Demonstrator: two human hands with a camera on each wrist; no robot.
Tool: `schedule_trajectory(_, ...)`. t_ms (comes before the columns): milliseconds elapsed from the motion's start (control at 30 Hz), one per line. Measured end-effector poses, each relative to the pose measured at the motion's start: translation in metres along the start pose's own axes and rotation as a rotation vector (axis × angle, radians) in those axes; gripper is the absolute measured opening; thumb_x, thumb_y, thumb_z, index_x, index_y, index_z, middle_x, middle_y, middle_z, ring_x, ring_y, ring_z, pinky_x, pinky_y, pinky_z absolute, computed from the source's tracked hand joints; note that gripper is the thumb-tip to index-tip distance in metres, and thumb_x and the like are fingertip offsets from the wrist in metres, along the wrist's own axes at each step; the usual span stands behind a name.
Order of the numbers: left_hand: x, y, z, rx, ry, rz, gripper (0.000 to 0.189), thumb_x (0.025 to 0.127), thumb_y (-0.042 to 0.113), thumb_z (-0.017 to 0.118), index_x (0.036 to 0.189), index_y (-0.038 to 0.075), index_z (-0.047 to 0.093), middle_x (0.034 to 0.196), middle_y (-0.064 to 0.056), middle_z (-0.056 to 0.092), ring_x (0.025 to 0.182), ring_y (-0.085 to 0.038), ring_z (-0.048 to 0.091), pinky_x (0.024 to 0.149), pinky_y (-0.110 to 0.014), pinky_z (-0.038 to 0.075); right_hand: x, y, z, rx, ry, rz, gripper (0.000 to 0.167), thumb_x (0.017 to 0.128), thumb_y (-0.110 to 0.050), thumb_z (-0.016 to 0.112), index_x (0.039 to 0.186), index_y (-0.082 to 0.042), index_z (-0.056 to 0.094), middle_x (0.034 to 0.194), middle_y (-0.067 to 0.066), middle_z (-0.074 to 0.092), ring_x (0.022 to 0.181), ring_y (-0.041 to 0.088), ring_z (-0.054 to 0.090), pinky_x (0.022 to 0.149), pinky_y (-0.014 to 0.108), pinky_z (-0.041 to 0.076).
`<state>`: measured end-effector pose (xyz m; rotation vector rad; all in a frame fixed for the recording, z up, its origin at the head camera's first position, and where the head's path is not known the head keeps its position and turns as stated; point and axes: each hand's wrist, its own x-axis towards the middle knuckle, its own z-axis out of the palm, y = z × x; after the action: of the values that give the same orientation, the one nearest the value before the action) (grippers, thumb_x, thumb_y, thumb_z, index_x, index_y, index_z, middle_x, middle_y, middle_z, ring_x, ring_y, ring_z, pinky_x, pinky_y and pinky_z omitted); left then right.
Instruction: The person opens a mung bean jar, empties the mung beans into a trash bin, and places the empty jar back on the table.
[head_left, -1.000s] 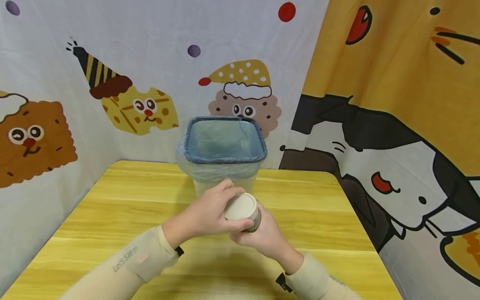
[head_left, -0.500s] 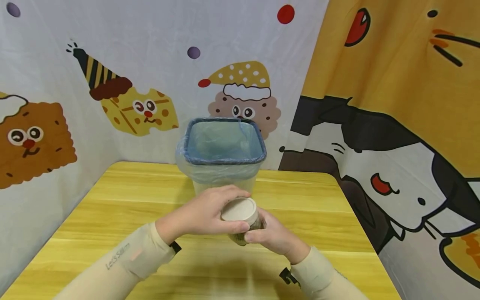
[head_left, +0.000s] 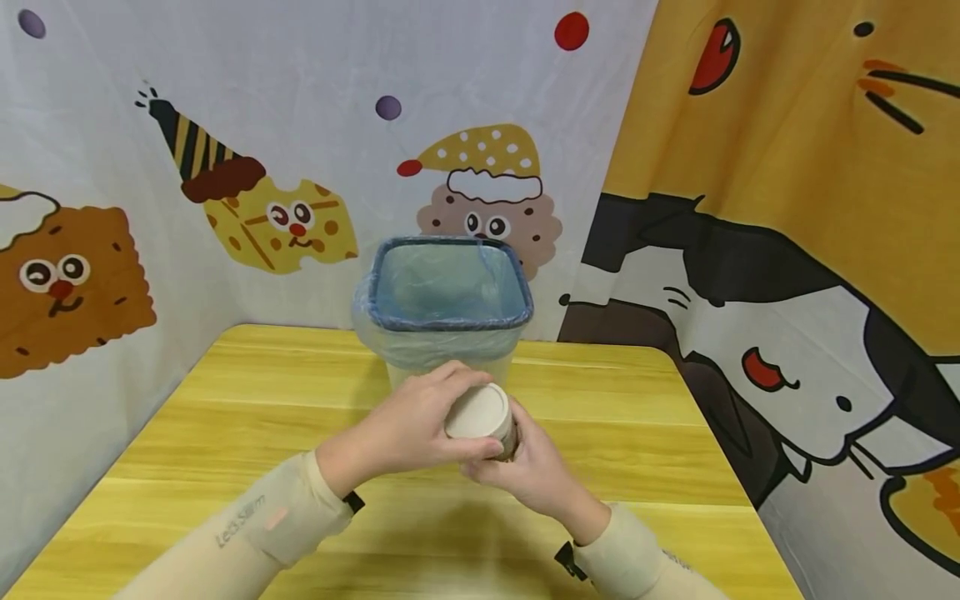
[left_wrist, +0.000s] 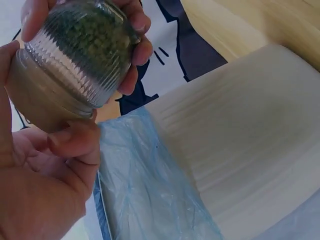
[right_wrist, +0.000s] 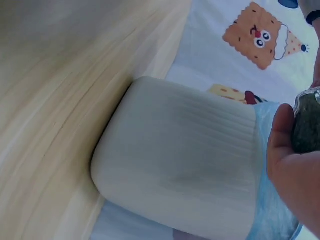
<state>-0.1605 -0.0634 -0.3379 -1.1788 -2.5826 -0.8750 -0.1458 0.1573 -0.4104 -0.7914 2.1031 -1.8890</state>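
Note:
Both hands hold a ribbed glass jar (left_wrist: 90, 47) above the table in front of the bin. Small green pieces fill part of it, seen through the glass in the left wrist view. My left hand (head_left: 408, 421) grips its beige lid (head_left: 477, 411), thumb on the near side and fingers on the far side. The lid sits on the jar's mouth. Lower down, my right hand (head_left: 542, 469) wraps round the glass body. In the right wrist view only a dark part of the jar shows, at the right edge beside my right thumb (right_wrist: 281, 127).
Just beyond the hands a pale bin (right_wrist: 175, 155) stands on the wood-grain table (head_left: 600, 450). A translucent blue bag (left_wrist: 150, 185) lines it and folds over its rim. A cartoon-printed cloth (head_left: 315, 83) hangs close behind the table.
Half a second ago the jar was lower and tipped, with more glass in sight and my right thumb higher. Now it is raised, and my right hand is turned back round the body.

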Motion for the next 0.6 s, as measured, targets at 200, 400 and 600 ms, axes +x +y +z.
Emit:
schedule_trajectory(200, 0.000, -0.004, 0.000, 0.051, -0.033, 0.038, 0.078, 0.093, 0.057, 0.077, 0.154, 0.012, 0.056, 0.142, -0.004, 0.067, 0.108, -0.015, 0.071, 0.077, -0.026, 0.059, -0.002, 0.003, -0.004, 0.008, 0.023, 0.028, 0.087, 0.090, -0.010, 0.084, 0.163, -0.013, 0.037, 0.147, 0.017, 0.057, 0.125, 0.022, 0.064, 0.099, 0.032, 0.062)
schedule_trajectory(400, 0.000, -0.008, -0.012, -0.048, -0.083, 0.116, 0.081, 0.088, 0.042, 0.079, 0.157, 0.009, 0.053, 0.147, -0.004, 0.066, 0.121, -0.015, 0.069, 0.095, -0.034, 0.061, -0.001, 0.001, -0.010, 0.072, -0.026, 0.018, 0.080, 0.087, -0.009, 0.085, 0.157, -0.007, 0.044, 0.144, 0.018, 0.059, 0.123, 0.021, 0.065, 0.101, 0.032, 0.062)
schedule_trajectory(600, -0.001, -0.010, -0.011, -0.056, -0.105, 0.082, 0.081, 0.085, 0.040, 0.082, 0.155, 0.011, 0.055, 0.141, -0.002, 0.067, 0.110, -0.013, 0.068, 0.088, -0.029, 0.060, 0.000, 0.000, -0.009, 0.039, -0.032, 0.034, 0.083, 0.086, -0.008, 0.086, 0.157, -0.008, 0.045, 0.145, 0.016, 0.059, 0.126, 0.021, 0.064, 0.104, 0.030, 0.059)
